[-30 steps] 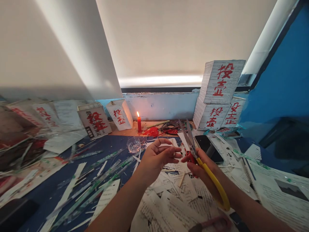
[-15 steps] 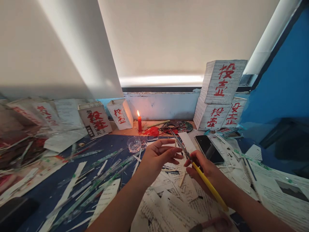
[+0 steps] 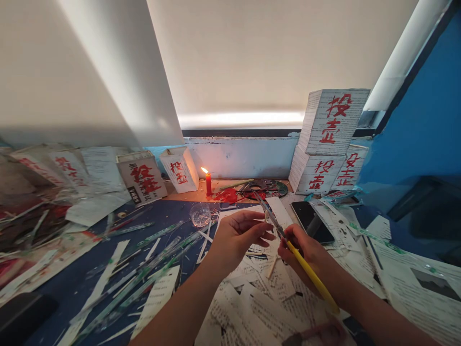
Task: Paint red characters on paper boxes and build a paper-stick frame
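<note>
While the right hand (image 3: 304, 247) has its grip clamped around yellow-handled scissors (image 3: 313, 276), above paper scraps (image 3: 252, 298) on the counter (image 3: 169, 211), the left hand (image 3: 237, 235) pinches a small pale strip (image 3: 265, 217) beside the blades.

Before me, one dark-blue table (image 3: 169, 211): clear round dish (image 3: 200, 215); green-tinted plastic strips (image 3: 162, 234); long paper strip (image 3: 112, 265); many printed paper scraps (image 3: 266, 307).

A red candle (image 3: 208, 185) burns, and its flame (image 3: 205, 170) leans to the left. Just at its left stands a white box (image 3: 182, 170) with red characters (image 3: 178, 173). A clear cup (image 3: 200, 216) is on the blue table (image 3: 171, 211). At the right, a phone (image 3: 311, 222) lies before three boxes (image 3: 319, 122), one on top. Beside these is a blue wall (image 3: 428, 120).
</note>
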The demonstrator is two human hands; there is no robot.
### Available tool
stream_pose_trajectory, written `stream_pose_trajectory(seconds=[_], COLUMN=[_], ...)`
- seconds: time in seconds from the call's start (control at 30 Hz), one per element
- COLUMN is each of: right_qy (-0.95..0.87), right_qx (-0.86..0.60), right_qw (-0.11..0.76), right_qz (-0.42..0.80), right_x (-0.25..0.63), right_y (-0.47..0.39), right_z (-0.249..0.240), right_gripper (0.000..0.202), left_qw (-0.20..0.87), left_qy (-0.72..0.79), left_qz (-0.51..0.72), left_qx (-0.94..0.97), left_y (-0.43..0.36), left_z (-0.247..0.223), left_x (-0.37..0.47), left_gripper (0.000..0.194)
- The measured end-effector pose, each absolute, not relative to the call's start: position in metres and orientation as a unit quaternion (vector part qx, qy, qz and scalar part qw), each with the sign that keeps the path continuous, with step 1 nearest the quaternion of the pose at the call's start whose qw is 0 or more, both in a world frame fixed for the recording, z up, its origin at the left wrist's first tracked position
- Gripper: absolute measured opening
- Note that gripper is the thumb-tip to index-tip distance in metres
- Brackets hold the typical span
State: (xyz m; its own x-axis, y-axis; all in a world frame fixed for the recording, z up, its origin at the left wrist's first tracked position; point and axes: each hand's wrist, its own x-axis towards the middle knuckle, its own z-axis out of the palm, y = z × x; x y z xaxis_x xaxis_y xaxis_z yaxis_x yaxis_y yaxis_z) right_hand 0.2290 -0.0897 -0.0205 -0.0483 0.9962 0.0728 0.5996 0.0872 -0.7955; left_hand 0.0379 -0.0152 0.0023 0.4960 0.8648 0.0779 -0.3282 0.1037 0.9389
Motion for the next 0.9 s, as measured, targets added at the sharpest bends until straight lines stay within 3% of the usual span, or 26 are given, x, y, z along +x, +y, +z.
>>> stream_pose_trajectory(seconds=[0.47,0.7,0.9], right_qy=[-0.661,-0.661,-0.680], right_qx=[-0.610,-0.640,-0.639], right_qw=[0.327,0.292,0.284], right_qz=[0.291,0.260,0.222], right_x=[0.2311,0.2260,0.2246], right_y=[-0.0879,-0.0898,-0.0889], right_z=[-0.0225,-0.0170,-0.0189], right_gripper=[0.020,0.029,0.012], left_qw=[0.697,0.695,0.690], left_qy=[0.253,0.261,0.258], left_qz=[0.438,0.434,0.434], left_qx=[0.508,0.510,0.519], left_y=[-0.0154,-0.0153,-0.0164], left_z=[0.0007,-0.0013,-0.0007], left_x=[0.0380,0.0391,0.0393], left_gripper=[0.027,0.024,0.023])
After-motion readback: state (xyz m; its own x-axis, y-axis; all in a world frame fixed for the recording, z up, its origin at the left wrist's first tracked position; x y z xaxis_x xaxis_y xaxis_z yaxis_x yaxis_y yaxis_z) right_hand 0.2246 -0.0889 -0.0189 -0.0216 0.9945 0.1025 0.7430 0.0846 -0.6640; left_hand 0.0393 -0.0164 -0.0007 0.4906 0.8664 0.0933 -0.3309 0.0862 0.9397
